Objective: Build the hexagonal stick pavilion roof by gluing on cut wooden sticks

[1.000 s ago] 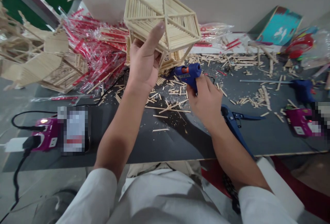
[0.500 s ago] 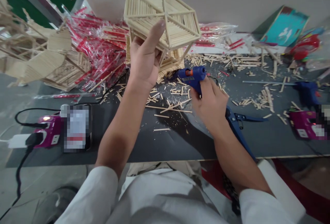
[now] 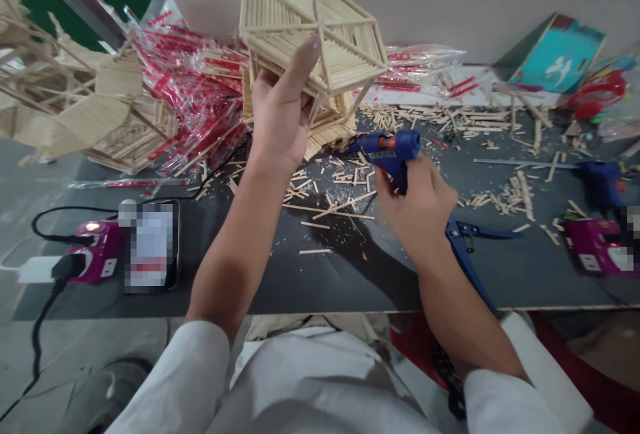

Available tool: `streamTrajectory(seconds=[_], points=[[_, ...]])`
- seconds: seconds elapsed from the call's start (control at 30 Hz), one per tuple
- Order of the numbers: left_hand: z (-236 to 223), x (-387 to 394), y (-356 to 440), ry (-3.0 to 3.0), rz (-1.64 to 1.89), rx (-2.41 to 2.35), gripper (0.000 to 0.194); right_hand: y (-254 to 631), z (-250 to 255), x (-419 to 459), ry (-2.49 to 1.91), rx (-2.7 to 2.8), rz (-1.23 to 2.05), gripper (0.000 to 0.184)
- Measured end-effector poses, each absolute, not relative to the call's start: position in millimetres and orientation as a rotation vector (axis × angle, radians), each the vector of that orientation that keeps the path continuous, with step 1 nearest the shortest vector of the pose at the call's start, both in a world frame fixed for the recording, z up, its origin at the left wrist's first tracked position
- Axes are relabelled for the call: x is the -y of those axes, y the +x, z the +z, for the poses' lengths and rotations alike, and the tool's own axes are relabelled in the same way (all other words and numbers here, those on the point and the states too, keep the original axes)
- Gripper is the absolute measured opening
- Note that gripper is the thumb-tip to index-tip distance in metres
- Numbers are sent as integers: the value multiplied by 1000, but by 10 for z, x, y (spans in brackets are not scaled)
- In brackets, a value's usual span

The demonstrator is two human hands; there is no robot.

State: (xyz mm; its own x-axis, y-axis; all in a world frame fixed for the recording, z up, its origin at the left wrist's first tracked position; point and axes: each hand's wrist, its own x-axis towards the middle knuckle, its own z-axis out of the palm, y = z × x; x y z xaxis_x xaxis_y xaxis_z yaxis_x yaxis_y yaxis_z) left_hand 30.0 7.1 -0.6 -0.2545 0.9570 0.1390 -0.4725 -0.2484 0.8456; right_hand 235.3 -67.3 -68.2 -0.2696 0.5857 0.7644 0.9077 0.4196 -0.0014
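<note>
My left hand (image 3: 281, 111) grips a hexagonal structure of pale wooden sticks (image 3: 313, 31) from below and holds it up above the dark table (image 3: 320, 267), thumb laid across its side. My right hand (image 3: 417, 207) is closed round the handle of a blue glue gun (image 3: 387, 149), its nozzle pointing left, low over the scattered stick offcuts (image 3: 330, 187). The gun sits to the lower right of the held structure, apart from it.
Red-and-clear packets of sticks (image 3: 195, 101) and other stick models (image 3: 75, 114) pile at the back left. Blue cutters (image 3: 467, 251) lie by my right wrist. A second blue glue gun (image 3: 600, 184) and purple devices (image 3: 97, 251) (image 3: 590, 247) lie on the table.
My right hand has moved right and slightly toward me with the glue gun. My left hand keeps the stick structure raised in nearly the same place.
</note>
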Motion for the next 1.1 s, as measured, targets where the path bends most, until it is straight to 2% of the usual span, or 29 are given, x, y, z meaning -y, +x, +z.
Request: streamTrajectory(seconds=[0.17, 0.33, 0.5, 0.7, 0.73, 0.87, 1.1], points=[[15, -47, 335, 795, 1738, -779, 7, 2280, -695, 624, -1265, 1960, -521, 31], [-19, -69, 334, 801, 1694, -822, 26, 2220, -689, 592, -1194, 2015, -465, 32], [-12, -62, 332, 807, 1720, -828, 10, 2233, -735, 567, -1230, 2062, -386, 32], [7, -53, 335, 820, 1709, -851, 8, 2216, -741, 566, -1226, 2078, -363, 32], [7, -54, 334, 813, 1700, -845, 11, 2212, -739, 568, -1217, 2081, -354, 33], [-6, -68, 327, 751, 1681, -801, 40, 2215, -746, 573, -1253, 2097, -310, 36], [8, -32, 361, 773, 1658, -856, 52, 2256, -766, 551, -1293, 2014, -328, 37]])
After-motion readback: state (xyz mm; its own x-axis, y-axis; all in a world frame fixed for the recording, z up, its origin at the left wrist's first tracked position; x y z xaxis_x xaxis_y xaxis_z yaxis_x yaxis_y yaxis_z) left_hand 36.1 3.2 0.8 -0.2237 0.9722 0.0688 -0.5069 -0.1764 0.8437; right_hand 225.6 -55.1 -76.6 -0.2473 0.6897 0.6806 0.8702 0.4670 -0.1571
